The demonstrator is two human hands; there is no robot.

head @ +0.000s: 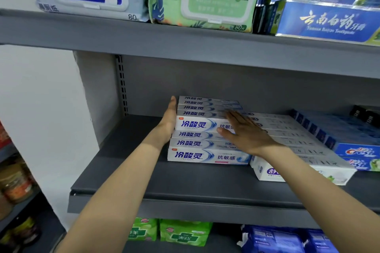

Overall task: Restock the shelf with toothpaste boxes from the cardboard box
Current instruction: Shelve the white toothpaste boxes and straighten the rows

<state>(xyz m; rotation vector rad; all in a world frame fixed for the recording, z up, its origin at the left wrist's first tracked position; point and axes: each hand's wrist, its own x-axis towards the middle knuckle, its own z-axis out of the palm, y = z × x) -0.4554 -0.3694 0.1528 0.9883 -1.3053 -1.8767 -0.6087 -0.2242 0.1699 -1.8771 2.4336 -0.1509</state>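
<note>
Both hands are squaring up the white-and-blue toothpaste boxes (193,141) on the grey middle shelf (185,183). The stack sits toward the left of the shelf, butted against a row of plain white toothpaste cartons (296,139) on its right. The left hand (169,123) is flat, fingers straight, pressed along the stack's left ends. The right hand (244,131) lies flat and relaxed across the tops near the right ends, gripping nothing. The cardboard box is out of view.

To do this well, I'd say push evenly with the left palm so all the ends line up, and keep the right hand pressing lightly downward so the upper boxes don't ride up or skew. The front box shows its label face out; the rest should match. 2 steady palms beat poking single boxes.
</note>
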